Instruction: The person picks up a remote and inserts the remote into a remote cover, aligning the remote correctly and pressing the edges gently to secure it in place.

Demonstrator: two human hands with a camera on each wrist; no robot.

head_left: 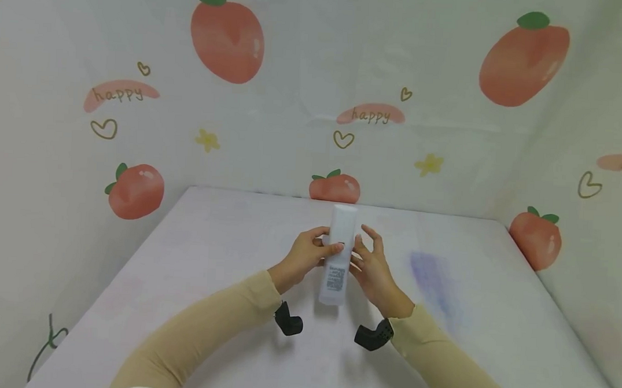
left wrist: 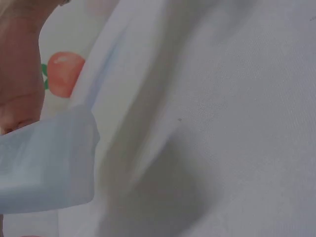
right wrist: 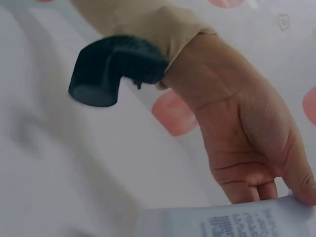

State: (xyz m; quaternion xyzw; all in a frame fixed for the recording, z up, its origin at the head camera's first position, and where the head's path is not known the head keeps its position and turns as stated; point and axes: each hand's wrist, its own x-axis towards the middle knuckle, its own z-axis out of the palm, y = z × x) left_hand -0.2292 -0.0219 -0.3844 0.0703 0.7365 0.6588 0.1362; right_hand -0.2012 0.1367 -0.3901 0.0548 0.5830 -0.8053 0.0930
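Observation:
A white tube-shaped container (head_left: pixel 343 230) with small dark print near its lower end is held nearly upright above the table. My left hand (head_left: pixel 303 256) grips it, the thumb lying across its front and the other fingers partly hidden behind. Beside its right edge is my right hand (head_left: pixel 374 273), fingers apart and loosely bent; some fingertips are at the side of the container, and contact is hard to tell. In the right wrist view the left hand (right wrist: pixel 247 128) meets the printed container (right wrist: pixel 237 222). The left wrist view catches one pale end of the container (left wrist: pixel 54 160).
A white table (head_left: pixel 226 231) lies under both hands, with a blurred purple patch (head_left: pixel 434 283) on the right. Behind it hangs a white cloth backdrop (head_left: pixel 296 54) printed with red fruit and "happy". Black wrist cameras (head_left: pixel 374 335) project inward from the beige sleeves (head_left: pixel 222 311).

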